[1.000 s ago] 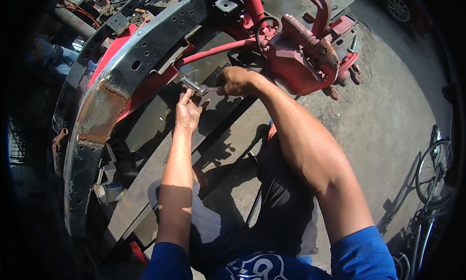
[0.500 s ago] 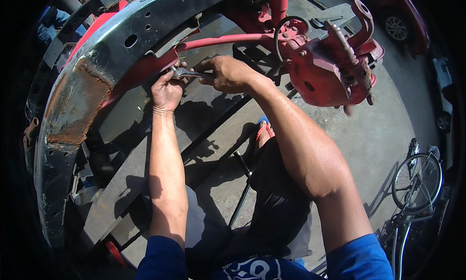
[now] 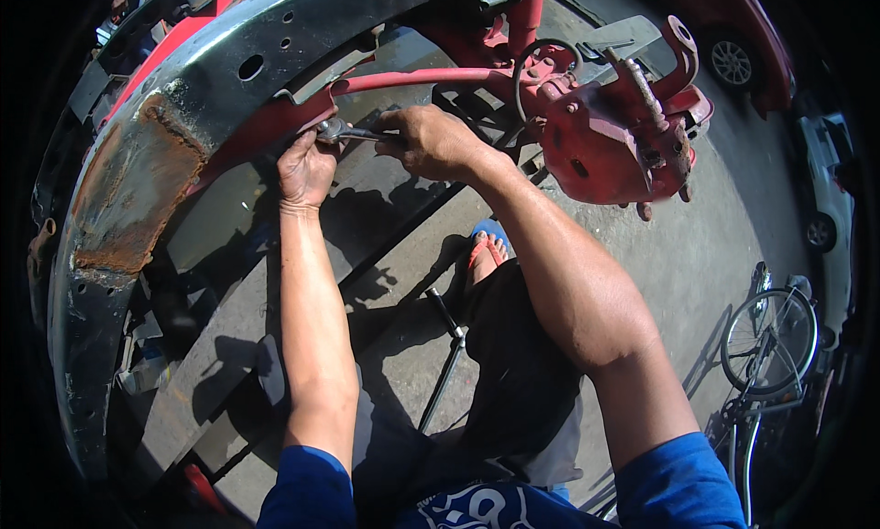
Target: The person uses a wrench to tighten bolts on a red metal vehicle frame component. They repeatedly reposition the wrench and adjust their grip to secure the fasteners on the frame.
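Note:
Below the edge of the red metal bracket, a ratchet wrench lies roughly level between my hands. My right hand is closed round its handle end. At the rounded head, my left hand has its thumb and fingers closed on the tool, close under the bracket. Whatever the socket end meets is hidden by the bracket and my fingers. A red rod runs just above both hands toward a red hub assembly on the right.
A dark curved vehicle frame rail with a rusty patch arches along the left. On the ground by my foot lies a long metal bar tool. A grey beam slants at lower left. A bicycle and parked cars are at right.
The view has shifted slightly, so the surroundings sit a little differently. Both hands stay on the ratchet wrench, whose head shows more clearly beside my left fingers.

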The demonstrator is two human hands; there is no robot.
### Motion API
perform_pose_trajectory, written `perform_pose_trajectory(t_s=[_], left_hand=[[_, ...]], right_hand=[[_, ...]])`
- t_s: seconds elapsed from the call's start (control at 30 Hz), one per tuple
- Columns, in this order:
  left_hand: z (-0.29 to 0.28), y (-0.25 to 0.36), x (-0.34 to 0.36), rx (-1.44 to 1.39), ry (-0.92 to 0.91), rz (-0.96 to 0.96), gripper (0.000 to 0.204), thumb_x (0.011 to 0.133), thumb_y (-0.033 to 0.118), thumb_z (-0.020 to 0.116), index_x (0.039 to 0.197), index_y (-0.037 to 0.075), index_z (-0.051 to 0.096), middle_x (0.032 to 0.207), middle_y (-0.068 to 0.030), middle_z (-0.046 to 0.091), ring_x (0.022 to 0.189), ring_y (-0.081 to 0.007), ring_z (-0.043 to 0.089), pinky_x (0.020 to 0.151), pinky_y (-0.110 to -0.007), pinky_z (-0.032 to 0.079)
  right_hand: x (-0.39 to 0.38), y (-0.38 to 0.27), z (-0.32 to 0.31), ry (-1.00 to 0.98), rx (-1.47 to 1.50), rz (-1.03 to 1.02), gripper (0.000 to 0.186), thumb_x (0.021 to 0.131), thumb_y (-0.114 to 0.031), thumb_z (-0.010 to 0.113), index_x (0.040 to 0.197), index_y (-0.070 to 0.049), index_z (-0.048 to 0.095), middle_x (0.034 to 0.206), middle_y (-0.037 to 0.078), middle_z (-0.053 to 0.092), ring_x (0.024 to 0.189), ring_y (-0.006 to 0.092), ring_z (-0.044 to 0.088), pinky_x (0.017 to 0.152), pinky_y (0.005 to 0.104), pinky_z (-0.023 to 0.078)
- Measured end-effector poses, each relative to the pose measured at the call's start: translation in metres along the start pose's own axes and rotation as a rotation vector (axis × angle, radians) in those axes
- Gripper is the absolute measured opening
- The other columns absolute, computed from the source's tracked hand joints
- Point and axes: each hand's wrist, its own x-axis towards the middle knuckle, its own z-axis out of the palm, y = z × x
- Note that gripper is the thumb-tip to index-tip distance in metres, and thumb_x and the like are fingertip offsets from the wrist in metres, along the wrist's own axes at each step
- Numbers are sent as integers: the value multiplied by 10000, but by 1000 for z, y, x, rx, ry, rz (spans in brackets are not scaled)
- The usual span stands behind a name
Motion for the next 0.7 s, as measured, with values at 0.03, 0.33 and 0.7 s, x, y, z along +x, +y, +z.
perform_pose_trajectory(t_s=[0.03, 0.33, 0.7], left_hand=[[-5, 3, 2, -59, -34, -30, 491, 962, 139, 606, 1392, -84, 523, 1399, -208, 575, 1288, -346, 545, 1168, -542, 349], [-10, 12, 9, 100, 42, 21, 569, 934, 110, 612, 1420, -139, 450, 1454, -245, 515, 1363, -362, 483, 1217, -533, 287], [57, -26, 3, 206, 357, 288, 307, 967, 85, 595, 1262, 8, 635, 1288, -124, 669, 1205, -298, 644, 980, -458, 524]], right_hand=[[0, 0, 1, 21, 13, -26, 291, 897, -150, 672, 1179, -88, 699, 1055, 194, 727, 1011, 395, 680, 873, 466, 534], [1, -8, -1, 74, -141, -51, 281, 945, -186, 667, 1200, -71, 695, 1016, 169, 747, 959, 345, 717, 846, 439, 557], [2, -5, 5, 161, -121, -52, 252, 918, -185, 673, 1148, -89, 707, 1009, 182, 736, 990, 392, 687, 853, 488, 538]])
